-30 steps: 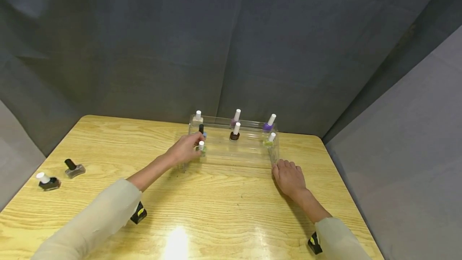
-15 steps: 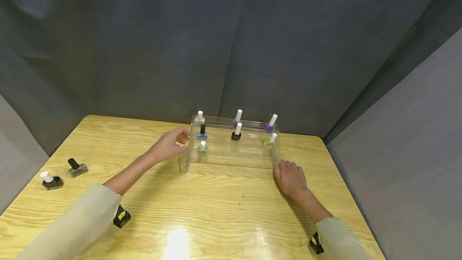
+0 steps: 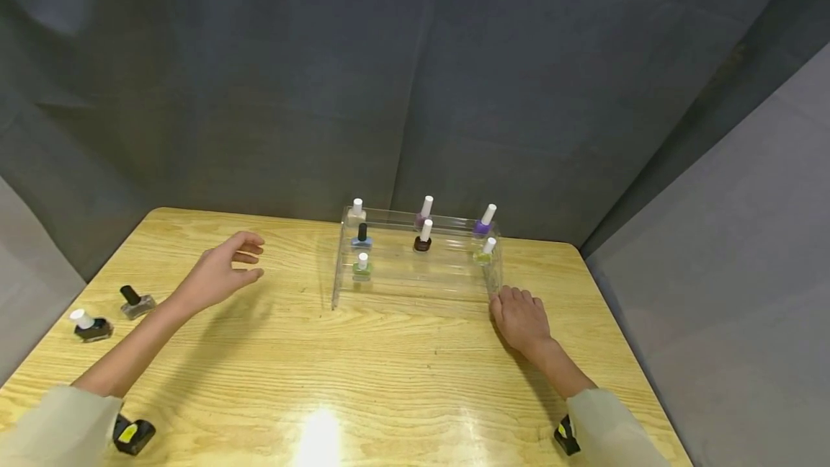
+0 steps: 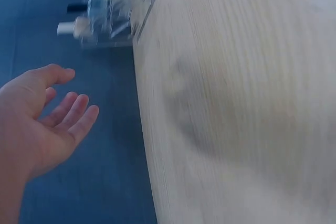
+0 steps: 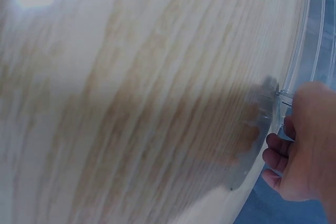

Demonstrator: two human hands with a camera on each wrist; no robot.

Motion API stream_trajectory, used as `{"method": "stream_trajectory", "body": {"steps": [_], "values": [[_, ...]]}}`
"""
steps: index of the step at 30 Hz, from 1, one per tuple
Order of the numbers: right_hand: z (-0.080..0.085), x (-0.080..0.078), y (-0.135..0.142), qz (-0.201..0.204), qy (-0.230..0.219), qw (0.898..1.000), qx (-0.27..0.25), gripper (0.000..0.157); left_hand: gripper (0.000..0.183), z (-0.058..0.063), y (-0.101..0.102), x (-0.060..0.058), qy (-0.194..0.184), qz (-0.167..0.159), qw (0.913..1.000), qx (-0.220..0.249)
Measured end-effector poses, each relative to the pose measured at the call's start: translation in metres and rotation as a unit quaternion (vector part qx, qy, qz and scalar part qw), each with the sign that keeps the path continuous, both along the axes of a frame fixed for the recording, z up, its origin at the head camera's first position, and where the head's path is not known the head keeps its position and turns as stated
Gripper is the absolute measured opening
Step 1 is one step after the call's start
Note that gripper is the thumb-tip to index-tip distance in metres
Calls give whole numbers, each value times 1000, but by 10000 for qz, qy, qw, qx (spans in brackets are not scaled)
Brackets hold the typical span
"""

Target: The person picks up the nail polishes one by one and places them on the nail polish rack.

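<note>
A clear acrylic nail polish rack (image 3: 421,281) stands at the back of the table. It bears several nail polish bottles, among them a green one (image 3: 362,270) low on the left, a blue one with a black cap (image 3: 361,238) above it and a dark brown one (image 3: 423,240) in the middle. To the rack's left, my left hand (image 3: 223,272) hovers over the table with nothing in it, its fingers spread and slightly bent. My right hand (image 3: 521,319) holds the rack's front right corner, with curled fingers (image 5: 275,156) showing in the right wrist view.
On the left of the wooden table (image 3: 389,380) are two more nail polish bottles: a clear grey one with a black cap (image 3: 138,304) and a black one with a white cap (image 3: 92,327). A dark curtain (image 3: 292,92) hangs behind the table.
My left hand has let go of a bottle at the rack's left side and moved away leftward. The right hand has stayed at the rack's corner.
</note>
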State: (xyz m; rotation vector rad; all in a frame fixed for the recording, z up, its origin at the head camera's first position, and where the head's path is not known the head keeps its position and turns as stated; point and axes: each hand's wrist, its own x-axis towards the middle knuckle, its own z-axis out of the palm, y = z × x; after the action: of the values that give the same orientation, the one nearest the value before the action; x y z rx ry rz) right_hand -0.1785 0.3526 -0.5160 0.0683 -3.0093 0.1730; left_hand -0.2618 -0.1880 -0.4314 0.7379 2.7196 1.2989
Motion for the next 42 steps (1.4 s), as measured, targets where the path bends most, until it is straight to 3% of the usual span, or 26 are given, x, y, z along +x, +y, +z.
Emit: {"method": "stream_trajectory", "body": {"steps": [10,22,26,32,35,38,42], "values": [[0,-1,1,-29,-70,10000,52,36,51,1,-75,27,417,763,9962,40],[-5,-2,-1,2,3,10000,11,35,49,-19,-133,49,808,1555,9845,84],[-5,-2,-2,-22,8,10000,22,36,49,-35,-158,46,859,1776,9803,53],[-5,-3,-2,-10,6,10000,63,36,49,-91,-216,25,1027,2232,9693,74],[-3,-3,-1,7,-40,10000,60,36,52,-112,-236,18,1034,2387,9655,80],[-1,-2,-1,-20,-108,9999,19,36,51,-117,-241,17,979,2456,9644,5],[1,-2,0,-53,-148,9999,-6,36,47,-104,-231,28,853,2518,9640,-45]]}}
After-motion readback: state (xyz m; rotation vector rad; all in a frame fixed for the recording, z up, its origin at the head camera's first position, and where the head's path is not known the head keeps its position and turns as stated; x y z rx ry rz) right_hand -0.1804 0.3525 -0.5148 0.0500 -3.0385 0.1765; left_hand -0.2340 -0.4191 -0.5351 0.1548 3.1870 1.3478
